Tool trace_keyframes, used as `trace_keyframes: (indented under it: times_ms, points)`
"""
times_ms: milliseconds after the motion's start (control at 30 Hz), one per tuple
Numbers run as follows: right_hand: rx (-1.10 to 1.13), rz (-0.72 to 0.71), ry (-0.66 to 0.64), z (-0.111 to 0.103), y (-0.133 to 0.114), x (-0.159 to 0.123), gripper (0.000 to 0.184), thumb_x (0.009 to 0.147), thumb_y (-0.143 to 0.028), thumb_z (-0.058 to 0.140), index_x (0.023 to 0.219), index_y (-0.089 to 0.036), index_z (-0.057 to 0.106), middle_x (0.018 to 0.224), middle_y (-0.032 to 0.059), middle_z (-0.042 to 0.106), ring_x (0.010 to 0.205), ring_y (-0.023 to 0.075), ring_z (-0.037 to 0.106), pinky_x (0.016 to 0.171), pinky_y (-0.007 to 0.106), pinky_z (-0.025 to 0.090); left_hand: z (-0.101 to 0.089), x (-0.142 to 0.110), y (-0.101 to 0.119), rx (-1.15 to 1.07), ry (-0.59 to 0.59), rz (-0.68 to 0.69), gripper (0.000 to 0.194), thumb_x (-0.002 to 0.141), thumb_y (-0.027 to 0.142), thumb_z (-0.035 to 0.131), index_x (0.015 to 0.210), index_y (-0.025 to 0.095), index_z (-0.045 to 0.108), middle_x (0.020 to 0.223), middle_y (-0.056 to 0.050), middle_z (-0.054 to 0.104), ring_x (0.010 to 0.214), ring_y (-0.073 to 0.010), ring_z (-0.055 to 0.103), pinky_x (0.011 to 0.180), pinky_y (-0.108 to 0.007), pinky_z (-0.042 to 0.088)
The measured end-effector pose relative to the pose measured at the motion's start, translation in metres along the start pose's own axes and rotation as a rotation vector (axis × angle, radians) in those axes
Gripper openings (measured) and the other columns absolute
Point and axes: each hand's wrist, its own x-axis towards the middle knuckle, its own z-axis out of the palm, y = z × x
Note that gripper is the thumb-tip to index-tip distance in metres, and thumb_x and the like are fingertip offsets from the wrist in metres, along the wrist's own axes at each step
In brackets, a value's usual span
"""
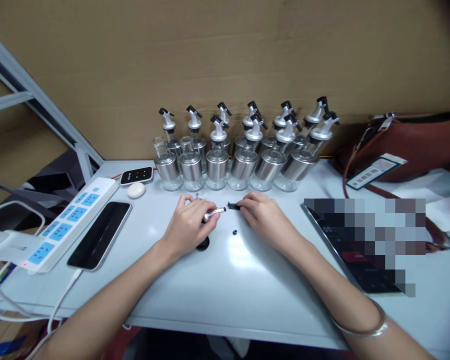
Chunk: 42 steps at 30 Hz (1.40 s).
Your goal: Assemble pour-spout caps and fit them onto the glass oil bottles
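Left grip (189, 222) is closed around a silver spout (212, 214), black tip (224, 209) toward the right grip (265, 220). Right grip pinches a black piece (234, 206), just apart from the spout. Small black plug (235, 232) lies on the surface (210, 295) between both grips. Bottles (244, 164) stand beyond them.

Silver spout (213, 214) beside black lever (233, 206)

Left hand (190, 222) pinching a silver spout (214, 213), black tip (224, 209) outward, and right hand (260, 212) holds a small black piece (234, 206), perhaps a flip cap, just short of it! A tiny black part (234, 232) lies below on the table (210, 300), bottles (216, 167) ranked behind, phone (99, 235) off left, brown bag (416, 140) right
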Motion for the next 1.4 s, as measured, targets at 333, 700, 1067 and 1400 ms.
trace_keyframes:
  times_ms: [333, 700, 1067, 1400]
  points:
    - [0.384, -0.366, 0.126, -0.011, -0.022, -0.004, 0.014, 0.095, -0.022, 0.047, 0.095, -0.016, 0.059, 0.087, 0.0060, 0.061, 0.083, 0.0187, 0.054, 0.076, 0.031, 0.042, 0.003, -0.001, 0.001, 0.003, -0.047, 0.037, 0.016, 0.096, 0.023, 0.039, 0.094, 0.015, 0.052, 0.081, -0.002, 0.067, 0.067, -0.0138, 0.058, 0.077, -0.032, 0.036]
    - [0.160, -0.344, 0.043, -0.015, -0.033, -0.008, 0.030, 0.100, -0.026, 0.024, 0.085, -0.017, 0.048, 0.077, 0.0042, 0.052, 0.069, 0.0184, 0.047, 0.067, 0.032, 0.032, 0.002, 0.002, 0.006, 0.028, -0.026, 0.106, 0.011, 0.098, 0.021, 0.034, 0.096, 0.018, 0.045, 0.086, -0.002, 0.065, 0.074, -0.0143, 0.059, 0.078, -0.031, 0.039]
    - [0.215, -0.346, 0.084, -0.018, -0.036, -0.009, 0.027, 0.098, -0.024, 0.024, 0.084, -0.019, 0.046, 0.075, 0.0036, 0.051, 0.069, 0.0181, 0.047, 0.067, 0.031, 0.033, 0.003, 0.002, 0.005, -0.026, 0.043, 0.151, 0.006, 0.096, 0.018, 0.042, 0.101, 0.017, 0.043, 0.095, -0.006, 0.064, 0.079, -0.0144, 0.057, 0.075, -0.029, 0.044]
    - [0.280, -0.329, 0.022, -0.014, -0.042, -0.011, 0.025, 0.097, -0.025, 0.029, 0.081, -0.020, 0.047, 0.073, 0.0033, 0.054, 0.069, 0.0172, 0.050, 0.068, 0.030, 0.038, 0.003, 0.000, 0.008, -0.073, 0.026, 0.137, 0.016, 0.088, 0.010, 0.040, 0.100, 0.018, 0.044, 0.090, -0.006, 0.061, 0.084, -0.0182, 0.056, 0.078, -0.033, 0.045]
